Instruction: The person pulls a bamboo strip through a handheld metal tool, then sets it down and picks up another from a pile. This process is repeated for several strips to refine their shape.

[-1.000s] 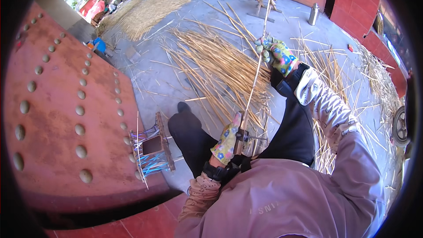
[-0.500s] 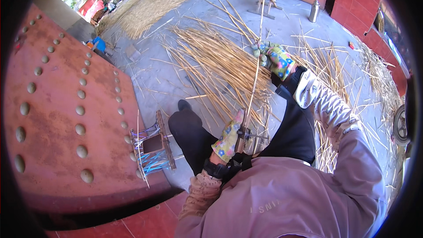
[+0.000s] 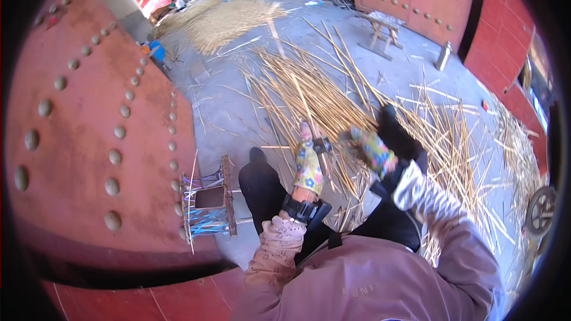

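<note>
My left hand (image 3: 308, 163), in a flowered glove, is closed round a wooden-handled tool (image 3: 323, 148) with a dark metal fitting. From the tool a long pale reed stalk (image 3: 303, 96) runs up and away, its far end blurred. To the right of the tool is my right hand (image 3: 376, 151), in a matching glove, apart from the stalk. Motion smears its fingers, so I cannot make out their pose. Beneath and beyond both hands lies a heap of straw-coloured reed stalks (image 3: 318, 86) on the grey floor.
More loose stalks (image 3: 443, 142) lie at the right. A small frame stool (image 3: 211, 197) stands beside the studded red door (image 3: 89, 125) at the left. Farther off are a woven reed mat (image 3: 232, 24), a low wooden stool (image 3: 380, 30), a metal flask (image 3: 444, 56) and a wheel (image 3: 540, 211).
My right hand has come off the stalk and moved nearer, to the right of the tool. My left hand has moved forward with the tool, and the stalk now leans left. The view has shifted.
</note>
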Tool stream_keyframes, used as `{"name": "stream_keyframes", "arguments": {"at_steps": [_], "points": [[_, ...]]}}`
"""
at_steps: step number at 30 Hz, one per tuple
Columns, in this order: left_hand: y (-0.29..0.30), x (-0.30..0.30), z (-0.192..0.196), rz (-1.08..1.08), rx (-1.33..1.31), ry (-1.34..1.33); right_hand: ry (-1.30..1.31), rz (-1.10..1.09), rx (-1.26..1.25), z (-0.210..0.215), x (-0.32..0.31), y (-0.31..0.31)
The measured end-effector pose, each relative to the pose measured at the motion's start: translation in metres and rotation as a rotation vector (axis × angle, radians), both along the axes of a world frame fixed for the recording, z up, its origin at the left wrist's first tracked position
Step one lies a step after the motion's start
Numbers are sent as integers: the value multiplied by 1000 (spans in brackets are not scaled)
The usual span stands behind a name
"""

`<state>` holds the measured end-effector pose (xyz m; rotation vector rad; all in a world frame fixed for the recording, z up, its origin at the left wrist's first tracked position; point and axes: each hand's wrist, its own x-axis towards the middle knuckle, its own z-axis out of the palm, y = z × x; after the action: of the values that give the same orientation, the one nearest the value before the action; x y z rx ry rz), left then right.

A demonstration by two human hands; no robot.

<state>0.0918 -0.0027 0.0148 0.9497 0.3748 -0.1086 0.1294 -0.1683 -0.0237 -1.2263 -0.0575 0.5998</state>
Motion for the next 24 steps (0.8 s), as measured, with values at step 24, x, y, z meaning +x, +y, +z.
{"name": "stream_keyframes", "arguments": {"at_steps": [24], "points": [[19,69,-9,509,-200,-186,-847,-132,-823,-15,-12,10]]}}
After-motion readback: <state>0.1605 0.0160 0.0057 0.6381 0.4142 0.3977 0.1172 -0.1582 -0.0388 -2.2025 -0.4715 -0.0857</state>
